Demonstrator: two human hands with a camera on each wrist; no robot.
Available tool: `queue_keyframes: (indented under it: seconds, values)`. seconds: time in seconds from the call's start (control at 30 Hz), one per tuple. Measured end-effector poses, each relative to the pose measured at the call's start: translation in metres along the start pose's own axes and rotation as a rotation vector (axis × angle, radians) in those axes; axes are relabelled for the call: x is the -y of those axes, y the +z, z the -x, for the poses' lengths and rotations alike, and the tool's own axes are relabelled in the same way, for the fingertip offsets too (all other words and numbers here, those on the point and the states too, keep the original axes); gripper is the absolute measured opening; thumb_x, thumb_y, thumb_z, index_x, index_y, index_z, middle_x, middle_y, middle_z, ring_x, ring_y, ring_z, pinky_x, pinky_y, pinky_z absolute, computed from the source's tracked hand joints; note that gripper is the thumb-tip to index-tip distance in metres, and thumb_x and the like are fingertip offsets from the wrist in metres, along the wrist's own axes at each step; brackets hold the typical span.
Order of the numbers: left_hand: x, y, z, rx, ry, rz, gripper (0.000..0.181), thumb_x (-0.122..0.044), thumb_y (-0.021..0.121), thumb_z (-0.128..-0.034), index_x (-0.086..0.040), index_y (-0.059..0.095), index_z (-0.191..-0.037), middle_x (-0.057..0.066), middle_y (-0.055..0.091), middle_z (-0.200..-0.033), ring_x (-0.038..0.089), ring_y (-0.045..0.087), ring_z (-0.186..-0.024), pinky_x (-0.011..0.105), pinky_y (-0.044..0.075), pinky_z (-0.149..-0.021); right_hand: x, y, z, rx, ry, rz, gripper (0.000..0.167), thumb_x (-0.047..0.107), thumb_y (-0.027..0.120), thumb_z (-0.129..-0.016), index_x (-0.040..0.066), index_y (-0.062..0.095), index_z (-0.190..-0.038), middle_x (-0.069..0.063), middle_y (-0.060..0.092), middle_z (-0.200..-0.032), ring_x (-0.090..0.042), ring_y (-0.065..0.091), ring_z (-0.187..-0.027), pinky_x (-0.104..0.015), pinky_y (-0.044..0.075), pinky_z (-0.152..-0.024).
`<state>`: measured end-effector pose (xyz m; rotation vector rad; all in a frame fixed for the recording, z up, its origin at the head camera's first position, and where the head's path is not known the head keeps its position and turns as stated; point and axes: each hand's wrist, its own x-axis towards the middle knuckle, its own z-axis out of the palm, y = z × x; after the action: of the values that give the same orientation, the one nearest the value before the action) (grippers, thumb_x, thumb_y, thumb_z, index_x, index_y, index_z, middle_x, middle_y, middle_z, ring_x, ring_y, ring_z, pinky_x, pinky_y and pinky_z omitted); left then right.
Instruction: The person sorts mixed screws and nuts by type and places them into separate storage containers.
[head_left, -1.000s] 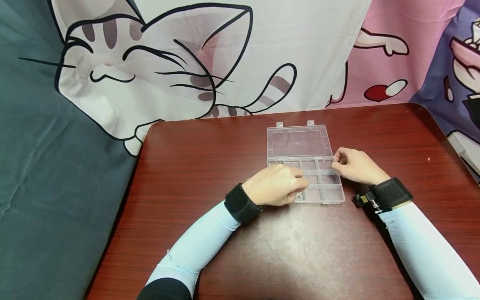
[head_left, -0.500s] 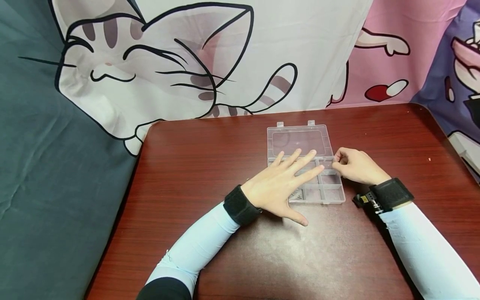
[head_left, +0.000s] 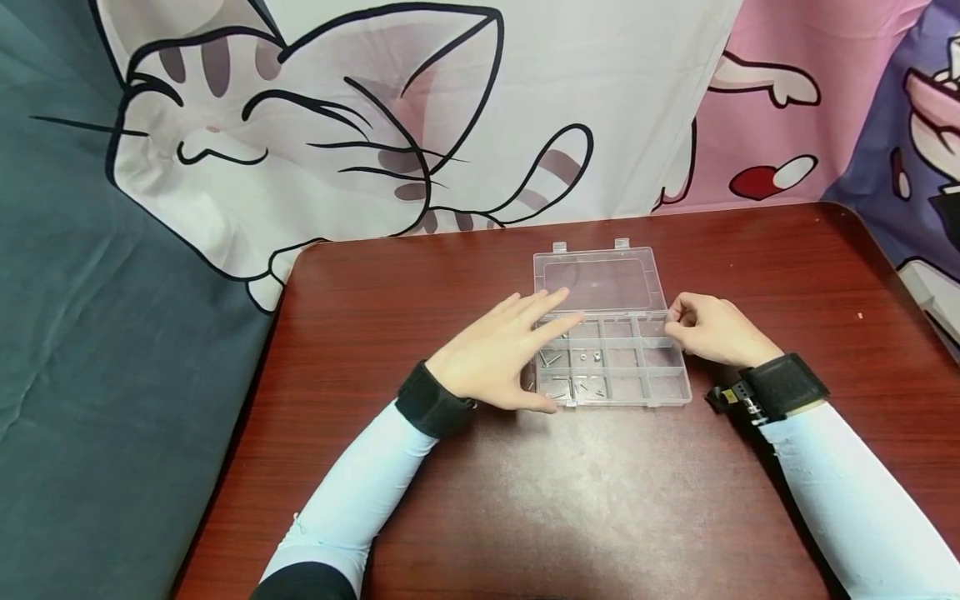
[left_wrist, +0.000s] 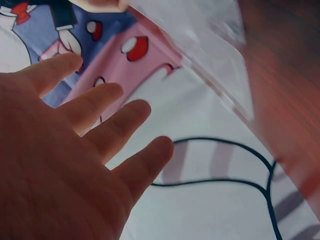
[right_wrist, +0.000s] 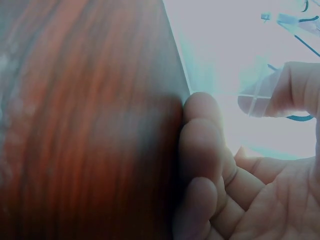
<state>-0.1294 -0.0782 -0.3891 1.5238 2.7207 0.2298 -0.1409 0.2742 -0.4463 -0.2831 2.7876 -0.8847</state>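
A clear plastic compartment box (head_left: pixel 664 388) lies on the table with its lid (head_left: pixel 596 282) folded back flat. Small metal screws (head_left: pixel 550 359) and nuts (head_left: pixel 597 356) sit in the left and middle compartments. My left hand (head_left: pixel 491 354) hovers over the box's left edge, fingers spread and holding nothing; its palm (left_wrist: pixel 60 160) shows in the left wrist view. My right hand (head_left: pixel 716 329) pinches the box's right edge near the hinge. In the right wrist view, its fingers (right_wrist: pixel 202 145) curl at the rim, with the thumb (right_wrist: pixel 295 92) opposite. The left hand covers some compartments.
The brown wooden table (head_left: pixel 630 508) carries the box near its far side. Behind it hangs a printed cloth (head_left: pixel 600 67) with a cartoon cat. A tiny pale speck (head_left: pixel 860 316) lies on the table at right.
My left hand, curled over the compartments a second ago, has spread its fingers and moved left, uncovering screws and nuts. The right hand has stayed at the box's right edge.
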Motion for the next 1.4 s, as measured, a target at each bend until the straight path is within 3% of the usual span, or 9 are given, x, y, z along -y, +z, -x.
queue_keyframes:
  seconds: [0.13, 0.23, 0.37, 0.47, 0.53, 0.63, 0.83, 1.13, 1.4]
  values:
    - [0.011, 0.000, 0.014, -0.027, 0.013, 0.004, 0.102, -0.062, 0.081, -0.0746, -0.020, 0.041, -0.158, 0.011, 0.041, -0.161, 0.025, 0.043, -0.146, 0.045, 0.038, -0.118, 0.000, 0.000, 0.000, -0.003, 0.004, -0.003, 0.012, 0.021, 0.063, -0.094, 0.010, 0.060, -0.092, -0.002, 0.061, -0.069, -0.017, 0.056, -0.065, -0.029, 0.041, -0.058]
    - [0.014, 0.002, 0.020, -0.030, 0.028, -0.021, 0.073, -0.044, 0.083, -0.0783, -0.016, 0.057, -0.141, 0.005, 0.058, -0.133, 0.021, 0.058, -0.117, 0.038, 0.049, -0.101, 0.000, 0.000, -0.001, -0.004, 0.009, -0.001, 0.012, 0.022, 0.063, -0.094, 0.010, 0.060, -0.092, -0.002, 0.061, -0.070, -0.017, 0.056, -0.065, -0.029, 0.041, -0.058]
    - [0.014, 0.007, 0.023, -0.007, 0.070, -0.049, 0.025, -0.021, 0.080, -0.0817, -0.016, 0.069, -0.104, -0.002, 0.057, -0.095, 0.015, 0.058, -0.084, 0.030, 0.053, -0.081, -0.001, 0.000, 0.000, -0.005, 0.012, -0.003, 0.013, 0.022, 0.063, -0.094, 0.010, 0.060, -0.091, -0.001, 0.061, -0.070, -0.016, 0.056, -0.065, -0.029, 0.041, -0.059]
    - [0.012, 0.014, 0.021, 0.032, 0.086, -0.045, 0.009, -0.014, 0.076, -0.0843, -0.019, 0.070, -0.088, -0.005, 0.057, -0.086, 0.010, 0.060, -0.078, 0.027, 0.054, -0.077, 0.000, 0.000, 0.000, -0.003, 0.015, -0.005, 0.013, 0.023, 0.062, -0.095, 0.010, 0.060, -0.092, -0.002, 0.061, -0.070, -0.017, 0.056, -0.065, -0.029, 0.041, -0.058]
    - [0.009, 0.019, 0.020, 0.052, 0.072, -0.042, 0.010, -0.014, 0.076, -0.0856, -0.021, 0.070, -0.083, -0.006, 0.059, -0.085, 0.009, 0.060, -0.076, 0.026, 0.054, -0.076, 0.000, 0.000, 0.001, 0.001, 0.018, -0.007, 0.014, 0.023, 0.062, -0.095, 0.010, 0.060, -0.093, -0.002, 0.062, -0.070, -0.017, 0.056, -0.066, -0.029, 0.042, -0.058]
    - [0.005, 0.025, 0.017, 0.057, -0.004, -0.055, 0.010, -0.022, 0.079, -0.0869, -0.019, 0.070, -0.082, -0.006, 0.057, -0.079, 0.009, 0.058, -0.071, 0.029, 0.054, -0.072, -0.001, 0.000, 0.002, 0.006, 0.021, -0.008, 0.014, 0.023, 0.062, -0.096, 0.009, 0.060, -0.094, -0.003, 0.062, -0.071, -0.017, 0.056, -0.066, -0.029, 0.042, -0.058]
    - [-0.002, 0.038, 0.014, 0.046, -0.132, -0.072, 0.030, -0.031, 0.080, -0.0862, -0.019, 0.060, -0.068, -0.008, 0.050, -0.066, 0.009, 0.051, -0.063, 0.030, 0.049, -0.062, -0.002, 0.001, 0.001, 0.001, 0.017, -0.003, 0.013, 0.022, 0.062, -0.095, 0.009, 0.060, -0.093, -0.003, 0.061, -0.071, -0.017, 0.055, -0.066, -0.029, 0.042, -0.057]
    - [-0.008, 0.045, 0.013, 0.001, -0.147, -0.070, 0.019, -0.019, 0.075, -0.0883, -0.019, 0.068, -0.071, -0.005, 0.067, -0.071, 0.016, 0.068, -0.070, 0.036, 0.057, -0.068, -0.004, 0.003, 0.000, -0.015, -0.004, 0.019, 0.012, 0.021, 0.062, -0.095, 0.010, 0.060, -0.092, -0.003, 0.060, -0.073, -0.018, 0.053, -0.068, -0.030, 0.040, -0.060]
    - [-0.010, 0.045, 0.015, -0.033, -0.122, -0.111, 0.023, -0.013, 0.070, -0.0872, -0.018, 0.062, -0.066, -0.003, 0.065, -0.067, 0.018, 0.066, -0.064, 0.038, 0.057, -0.063, -0.003, 0.002, 0.000, -0.026, -0.008, 0.029, 0.008, 0.019, 0.061, -0.093, 0.010, 0.061, -0.091, -0.002, 0.062, -0.075, -0.018, 0.054, -0.069, -0.030, 0.040, -0.062]
